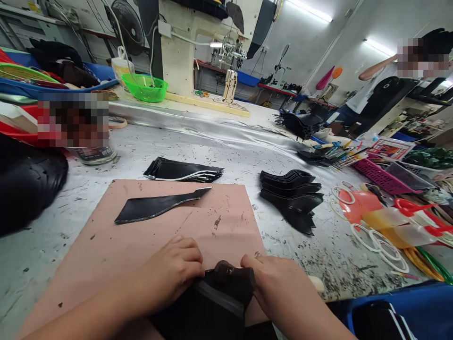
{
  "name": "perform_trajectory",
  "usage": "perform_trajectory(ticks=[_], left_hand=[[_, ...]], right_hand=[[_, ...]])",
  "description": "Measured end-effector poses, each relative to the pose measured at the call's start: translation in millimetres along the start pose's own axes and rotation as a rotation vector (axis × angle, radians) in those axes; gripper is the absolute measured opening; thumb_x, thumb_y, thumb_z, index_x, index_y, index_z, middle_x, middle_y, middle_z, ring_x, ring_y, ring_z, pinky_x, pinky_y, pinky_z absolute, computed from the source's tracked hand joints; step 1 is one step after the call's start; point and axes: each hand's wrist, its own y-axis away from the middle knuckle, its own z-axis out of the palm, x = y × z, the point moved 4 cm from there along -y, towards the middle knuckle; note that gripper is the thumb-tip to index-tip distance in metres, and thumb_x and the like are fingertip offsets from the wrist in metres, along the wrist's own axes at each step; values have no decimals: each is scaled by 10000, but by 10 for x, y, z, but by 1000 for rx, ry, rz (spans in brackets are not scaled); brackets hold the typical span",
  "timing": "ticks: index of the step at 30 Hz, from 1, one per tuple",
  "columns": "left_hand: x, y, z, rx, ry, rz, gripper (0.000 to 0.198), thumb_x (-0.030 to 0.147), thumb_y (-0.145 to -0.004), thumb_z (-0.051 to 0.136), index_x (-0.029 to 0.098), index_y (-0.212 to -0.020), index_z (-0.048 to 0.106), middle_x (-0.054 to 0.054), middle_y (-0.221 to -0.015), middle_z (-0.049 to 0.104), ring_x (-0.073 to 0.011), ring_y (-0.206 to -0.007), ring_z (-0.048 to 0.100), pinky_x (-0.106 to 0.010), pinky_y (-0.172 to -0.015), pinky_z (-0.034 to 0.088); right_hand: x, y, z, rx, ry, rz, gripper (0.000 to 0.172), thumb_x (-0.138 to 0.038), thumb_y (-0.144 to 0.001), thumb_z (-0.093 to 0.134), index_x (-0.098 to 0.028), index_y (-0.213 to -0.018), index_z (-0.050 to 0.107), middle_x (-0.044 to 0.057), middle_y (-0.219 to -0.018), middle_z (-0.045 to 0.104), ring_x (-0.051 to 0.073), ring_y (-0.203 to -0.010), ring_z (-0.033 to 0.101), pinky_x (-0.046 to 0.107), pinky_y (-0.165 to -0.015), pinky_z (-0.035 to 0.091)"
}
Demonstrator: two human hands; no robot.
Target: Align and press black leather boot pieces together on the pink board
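My left hand (179, 267) is closed on the upper edge of a black leather piece (208, 309), which has a lighter strip along it and reaches down past the frame's bottom. In my right hand (278, 281) is a hammer (233, 274); its dark head lies over the leather piece's top edge, and a pale handle end pokes out on the far side of the hand. Beneath them spreads a pinkish-tan board (198, 224). Farther up the board lies a single curved black piece (155, 208) with a pale edge.
Beyond the board is a stack of black pieces with white edges (184, 170); fanned black pieces (292, 193) lie to its right. A sewing machine (177, 47) stands behind. Glue bottles (399, 226) and a blue bin (417, 307) are at right. Another person (375, 89) stands at the back right.
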Motion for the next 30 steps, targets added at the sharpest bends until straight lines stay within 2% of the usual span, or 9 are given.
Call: perform_trajectory(ticks=[4, 8, 12, 16, 20, 23, 25, 27, 30], left_hand=[[61, 40, -12, 47, -118, 111, 252, 88, -881, 394, 227, -820, 596, -12, -753, 633, -173, -789, 512, -306, -724, 364], [100, 49, -34, 77, -144, 128, 265, 94, -898, 384, 235, -815, 594, -11, -743, 618, -168, -777, 519, -298, -717, 377], [112, 54, -42, 101, -167, 135, 261, 102, -908, 376, 229, -873, 601, -20, -779, 627, -168, -780, 524, -299, -711, 388], [113, 63, -22, 86, -182, 140, 265, 99, -910, 368, 221, -883, 601, -27, -795, 637, -174, -788, 528, -302, -714, 403], [151, 107, -28, 51, -185, 125, 263, 89, -894, 403, 235, -969, 607, -33, -838, 651, -180, -804, 550, -302, -734, 429], [207, 182, -54, 2, -233, 129, 290, 80, -876, 416, 224, -1056, 593, -52, -913, 672, -201, -841, 573, -330, -790, 445], [232, 232, -75, -18, -271, 128, 313, 91, -872, 419, 201, -1126, 565, -71, -976, 677, -220, -872, 585, -354, -819, 451], [241, 266, -90, -17, -290, 133, 338, 96, -870, 414, 195, -1165, 544, -78, -1014, 677, -226, -890, 592, -361, -830, 456], [231, 282, -91, 4, -288, 140, 362, 68, -867, 391, 222, -1156, 546, -62, -1006, 683, -209, -886, 602, -341, -833, 465]], right_hand=[[-30, -36, -109, 78, 39, 43, 201, -16, -714, 553, -215, -736, 546, -12, -635, 655, 164, -576, 621, 277, -477, 208], [-123, -93, -129, 21, 46, -81, 209, -5, -719, 557, -213, -712, 528, -14, -633, 657, 162, -567, 619, 276, -475, 208], [-82, -128, -148, 48, 57, -19, 204, -16, -740, 543, -220, -733, 544, -13, -651, 661, 170, -594, 628, 284, -473, 192], [-98, -126, -107, 13, 41, -80, 211, -2, -715, 561, -212, -716, 542, -20, -628, 658, 159, -570, 622, 282, -465, 188], [-91, -106, -94, 46, 22, -41, 213, 2, -726, 545, -211, -714, 545, -17, -634, 660, 155, -573, 617, 278, -468, 194], [-109, -108, -75, 5, 3, -85, 217, 0, -708, 552, -215, -736, 558, -21, -641, 664, 156, -587, 620, 276, -469, 195], [-95, -125, -86, 0, 16, -44, 218, -6, -726, 538, -220, -756, 567, -17, -656, 668, 160, -596, 620, 278, -474, 195], [-91, -144, -107, 17, 11, -2, 213, -16, -748, 522, -223, -764, 570, -12, -665, 669, 166, -598, 618, 279, -482, 200], [-157, -152, -117, 15, -27, -67, 209, -20, -716, 536, -220, -761, 570, -11, -662, 670, 167, -590, 614, 280, -482, 202]])
